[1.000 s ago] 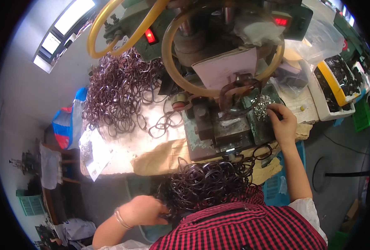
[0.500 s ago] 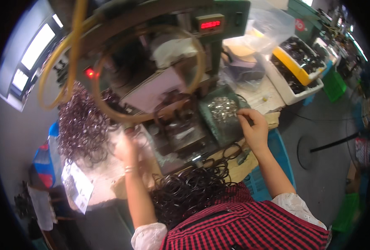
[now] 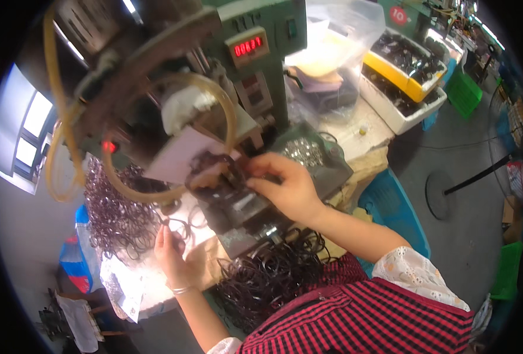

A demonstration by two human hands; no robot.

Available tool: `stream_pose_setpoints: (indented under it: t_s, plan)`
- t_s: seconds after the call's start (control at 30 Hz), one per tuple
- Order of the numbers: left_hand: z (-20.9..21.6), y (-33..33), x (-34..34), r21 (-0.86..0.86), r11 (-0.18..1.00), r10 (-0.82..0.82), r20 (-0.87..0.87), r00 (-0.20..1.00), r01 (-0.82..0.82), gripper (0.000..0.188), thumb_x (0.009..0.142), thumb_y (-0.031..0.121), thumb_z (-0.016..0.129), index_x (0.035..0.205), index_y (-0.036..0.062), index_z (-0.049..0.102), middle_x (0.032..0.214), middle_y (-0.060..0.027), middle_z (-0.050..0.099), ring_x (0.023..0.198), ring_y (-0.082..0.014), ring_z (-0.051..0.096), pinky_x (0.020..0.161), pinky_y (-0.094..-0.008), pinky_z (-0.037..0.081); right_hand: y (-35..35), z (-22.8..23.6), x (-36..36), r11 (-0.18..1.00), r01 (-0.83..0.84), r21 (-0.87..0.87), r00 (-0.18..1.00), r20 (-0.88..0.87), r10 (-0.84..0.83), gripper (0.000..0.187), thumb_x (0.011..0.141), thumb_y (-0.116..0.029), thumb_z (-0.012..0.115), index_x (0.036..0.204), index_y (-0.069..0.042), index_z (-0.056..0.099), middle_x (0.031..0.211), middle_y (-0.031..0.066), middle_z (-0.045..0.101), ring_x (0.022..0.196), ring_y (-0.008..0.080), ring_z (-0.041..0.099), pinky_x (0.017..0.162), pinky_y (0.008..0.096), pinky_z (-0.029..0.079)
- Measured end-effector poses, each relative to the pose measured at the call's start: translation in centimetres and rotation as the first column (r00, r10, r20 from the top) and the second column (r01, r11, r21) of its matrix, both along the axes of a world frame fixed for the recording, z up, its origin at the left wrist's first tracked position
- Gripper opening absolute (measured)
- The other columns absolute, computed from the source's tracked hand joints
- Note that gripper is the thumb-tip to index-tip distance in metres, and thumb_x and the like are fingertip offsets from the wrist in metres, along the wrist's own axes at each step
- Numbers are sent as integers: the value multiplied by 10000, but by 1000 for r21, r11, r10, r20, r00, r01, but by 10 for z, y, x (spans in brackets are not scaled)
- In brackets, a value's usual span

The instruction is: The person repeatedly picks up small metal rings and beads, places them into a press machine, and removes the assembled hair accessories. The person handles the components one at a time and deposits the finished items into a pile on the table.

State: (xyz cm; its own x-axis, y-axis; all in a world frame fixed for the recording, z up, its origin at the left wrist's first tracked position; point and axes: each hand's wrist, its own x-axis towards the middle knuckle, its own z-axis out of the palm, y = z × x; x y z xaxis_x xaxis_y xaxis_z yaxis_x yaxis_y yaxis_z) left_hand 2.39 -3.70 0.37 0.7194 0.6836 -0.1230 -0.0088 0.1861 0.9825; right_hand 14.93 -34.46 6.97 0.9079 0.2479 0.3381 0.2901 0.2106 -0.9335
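Workshop: grey floor ran along the right; a window lit the left edge; bins of dark parts stood at the top right.
Press: a green machine with a red counter display filled the upper centre; yellow hoses looped off its left side. It sat larger and nearer than a second before, so the head had leaned in toward the tooling.
Bench: a pale worktop carried the press and a tray of small silver pieces just right of the tooling.
Ring stock: a heap of dark rings lay left of the press; a second tangle lay on the lap, below the bench edge.
Right hand: had moved from the silver tray to the die area; fingers were pinched together at a dark ring seated under the white guard. Whether a silver piece was between them could not be told.
Left hand: had come up from the lap tangle to the bench; fingertips were closed lightly on a loose ring near the heap.
Reading: both shifts suggested one ring at the die, another being readied.
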Motion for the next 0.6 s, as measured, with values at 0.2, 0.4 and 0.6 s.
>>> stream_pose_setpoints:
  t_s: [0.2,0.4,0.6]
  plan:
    - [13,-28,18,287,949,81,189,979,-134,288,1008,150,631,1265,20,642,855,-42,686,570,-72,558,494,-182,420,4,7,-7,977,-127,172,972,-176,158,343,859,25,694,1195,12,627,1017,49,695,936,94,648,852,239,505]
    - [91,-86,-5,460,835,105,405,908,-302,320,1029,85,554,1331,-16,591,944,-81,688,682,-86,573,554,-193,435,4,36,-34,980,-102,169,946,-288,148,404,878,-5,677,1268,30,578,1085,82,684,1015,135,657,903,279,510]
    - [111,-139,8,966,239,-415,197,888,-103,271,893,-128,613,1122,-16,704,885,-108,684,655,-139,635,560,-237,492,-35,18,-6,922,101,-374,980,196,-28,406,855,-116,686,1250,-32,636,1206,160,678,1139,315,645,1002,386,494]
